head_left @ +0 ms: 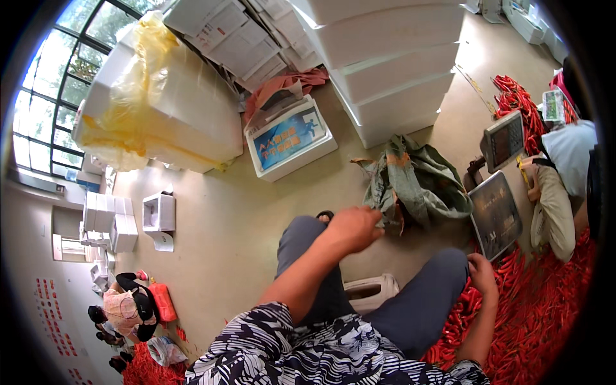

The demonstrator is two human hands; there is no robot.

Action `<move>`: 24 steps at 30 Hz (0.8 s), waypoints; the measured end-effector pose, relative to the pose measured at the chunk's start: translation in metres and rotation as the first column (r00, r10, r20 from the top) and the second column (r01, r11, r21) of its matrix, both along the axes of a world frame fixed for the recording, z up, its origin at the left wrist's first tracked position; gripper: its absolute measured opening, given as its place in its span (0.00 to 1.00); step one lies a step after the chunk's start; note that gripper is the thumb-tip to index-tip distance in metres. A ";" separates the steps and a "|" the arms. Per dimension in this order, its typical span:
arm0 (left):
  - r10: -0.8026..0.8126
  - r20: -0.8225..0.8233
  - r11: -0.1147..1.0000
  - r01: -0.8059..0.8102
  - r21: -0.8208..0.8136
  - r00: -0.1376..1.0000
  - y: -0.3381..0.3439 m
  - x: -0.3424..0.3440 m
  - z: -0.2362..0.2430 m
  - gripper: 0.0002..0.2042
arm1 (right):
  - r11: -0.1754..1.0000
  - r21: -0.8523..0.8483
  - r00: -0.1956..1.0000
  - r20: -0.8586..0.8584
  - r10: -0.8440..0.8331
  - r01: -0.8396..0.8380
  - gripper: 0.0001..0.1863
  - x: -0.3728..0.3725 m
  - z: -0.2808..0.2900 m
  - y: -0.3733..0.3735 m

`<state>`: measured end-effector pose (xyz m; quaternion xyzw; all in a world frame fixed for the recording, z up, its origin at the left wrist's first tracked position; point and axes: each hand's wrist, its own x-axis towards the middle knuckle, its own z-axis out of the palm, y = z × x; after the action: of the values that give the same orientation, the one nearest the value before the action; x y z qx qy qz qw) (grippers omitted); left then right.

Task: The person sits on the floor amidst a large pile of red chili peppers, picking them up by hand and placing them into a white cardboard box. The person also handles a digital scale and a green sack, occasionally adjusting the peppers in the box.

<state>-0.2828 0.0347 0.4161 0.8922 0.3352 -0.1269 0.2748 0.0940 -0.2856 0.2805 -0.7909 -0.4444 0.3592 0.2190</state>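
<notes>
My left hand (353, 230) reaches forward over my left knee, its fingers curled on the near left edge of a crumpled green woven sack (420, 186). The sack lies on the floor in front of me, with orange patches showing in its folds. Beside my right knee is my right hand (482, 274), lowered near a large heap of red chillies (529, 321). Its fingers are bent and partly turned away, so what they hold, if anything, is hidden. I am seated, with a pale plastic stool (372, 292) between my legs.
A platform scale (496, 215) with a grey display (504, 141) stands right of the sack, near another person (555, 199). White foam boxes (398, 77) are stacked ahead. A foam box with a blue sign (289, 142) sits left of them. More people (131, 308) are far left.
</notes>
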 end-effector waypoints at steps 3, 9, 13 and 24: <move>-0.168 -0.060 0.983 0.172 0.068 0.984 -0.006 -0.006 0.007 0.19 | 0.999 -0.018 0.997 -0.069 0.033 -0.034 0.11 0.000 0.048 0.114; 0.093 0.206 0.956 -0.030 -0.290 0.974 0.019 -0.031 -0.005 0.15 | 0.733 -0.085 0.722 0.130 0.680 -0.675 0.12 -0.056 0.022 0.318; 0.348 0.176 0.871 -0.248 -0.423 0.921 0.077 -0.037 -0.019 0.16 | 0.511 -0.070 0.499 0.136 0.856 -0.857 0.11 -0.155 0.034 0.392; 0.896 0.017 0.232 -0.435 -0.870 0.445 0.089 -0.142 0.028 0.15 | 0.609 -0.427 0.719 -0.160 0.677 -0.669 0.19 -0.213 0.321 0.421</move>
<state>-0.4246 0.1235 0.4438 0.4235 0.5213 0.1307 0.7292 -0.1189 0.1350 0.6019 -0.5972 -0.6130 0.5013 -0.1276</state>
